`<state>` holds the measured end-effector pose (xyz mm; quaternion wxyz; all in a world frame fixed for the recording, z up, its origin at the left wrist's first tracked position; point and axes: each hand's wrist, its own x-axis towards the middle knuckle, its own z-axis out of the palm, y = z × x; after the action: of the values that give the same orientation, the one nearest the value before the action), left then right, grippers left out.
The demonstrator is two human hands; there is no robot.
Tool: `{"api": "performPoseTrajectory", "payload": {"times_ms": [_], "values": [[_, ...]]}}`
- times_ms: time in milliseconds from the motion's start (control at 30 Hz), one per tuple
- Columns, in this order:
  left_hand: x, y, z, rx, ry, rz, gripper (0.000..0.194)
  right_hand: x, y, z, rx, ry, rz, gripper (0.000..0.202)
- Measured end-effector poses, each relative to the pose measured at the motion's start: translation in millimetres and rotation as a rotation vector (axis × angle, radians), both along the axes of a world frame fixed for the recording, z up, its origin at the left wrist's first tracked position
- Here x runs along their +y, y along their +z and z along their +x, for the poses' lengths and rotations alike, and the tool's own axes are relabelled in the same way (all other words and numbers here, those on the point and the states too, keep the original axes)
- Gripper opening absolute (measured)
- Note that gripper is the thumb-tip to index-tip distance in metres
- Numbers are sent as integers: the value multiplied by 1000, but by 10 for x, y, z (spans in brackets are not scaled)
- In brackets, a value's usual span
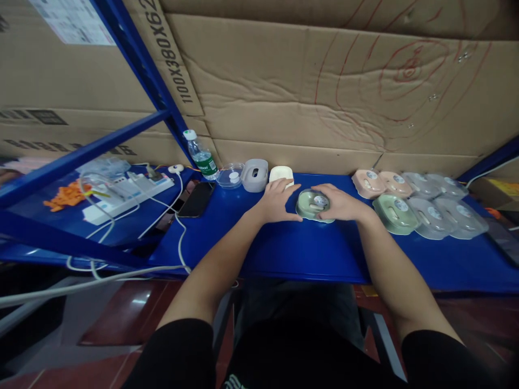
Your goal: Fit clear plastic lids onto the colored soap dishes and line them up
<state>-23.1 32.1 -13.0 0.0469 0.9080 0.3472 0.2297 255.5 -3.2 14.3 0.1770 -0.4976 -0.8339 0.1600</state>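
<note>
A green box under a clear plastic cover stands on the blue table in front of me. My right hand is curved around its right side, fingers on the cover. On the box's left, my left hand is spread open, its thumb pointing at the box and its fingers near a cream-coloured piece. Beside that piece stands a grey container with an oval slot, and left of it lies a clear round dish holding a small white disc.
Right, covered boxes stand in two rows: pink, green and several grey. Left are a water bottle, a black phone, white cables and a power strip. Cardboard rises behind.
</note>
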Motion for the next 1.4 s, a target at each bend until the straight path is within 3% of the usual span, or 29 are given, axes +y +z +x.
{"api": "performPoseTrajectory", "payload": {"times_ms": [200, 433, 567, 633, 733, 900, 967, 1067, 1133, 1200, 1300, 1400], "values": [[0, 27, 17, -6, -86, 2, 84, -85, 87, -217, 146, -41, 215, 84], [-17, 177, -24, -152, 78, 114, 44, -102, 82, -299, 390, 35, 292, 60], [14, 180, -64, -271, 195, 91, 37, -135, 80, -361, 436, 103, 286, 69], [25, 166, -85, -313, 247, 35, 37, -164, 76, -399, 438, 47, 270, 66], [10, 152, -78, -347, 251, -23, 43, -166, 32, -439, 553, -163, 230, 51], [-76, 201, -5, -237, -47, 77, 85, -12, -57, -406, 778, -469, 178, 56], [-97, 223, 6, -158, -122, 117, 76, 43, -59, -383, 832, -520, 171, 55], [-70, 232, -23, -103, -114, 152, 42, 68, -35, -370, 900, -500, 145, 54], [-7, 237, -91, -107, -34, 164, 33, 61, -27, -364, 911, -449, 141, 58], [83, 255, -212, -160, 125, 181, 31, 58, -36, -340, 858, -412, 174, 64], [240, 288, -486, -325, 492, 233, 30, 77, -76, -273, 645, -417, 269, 69], [389, 269, -796, -477, 807, 244, 27, 110, -121, -211, 459, -431, 292, 59]]}}
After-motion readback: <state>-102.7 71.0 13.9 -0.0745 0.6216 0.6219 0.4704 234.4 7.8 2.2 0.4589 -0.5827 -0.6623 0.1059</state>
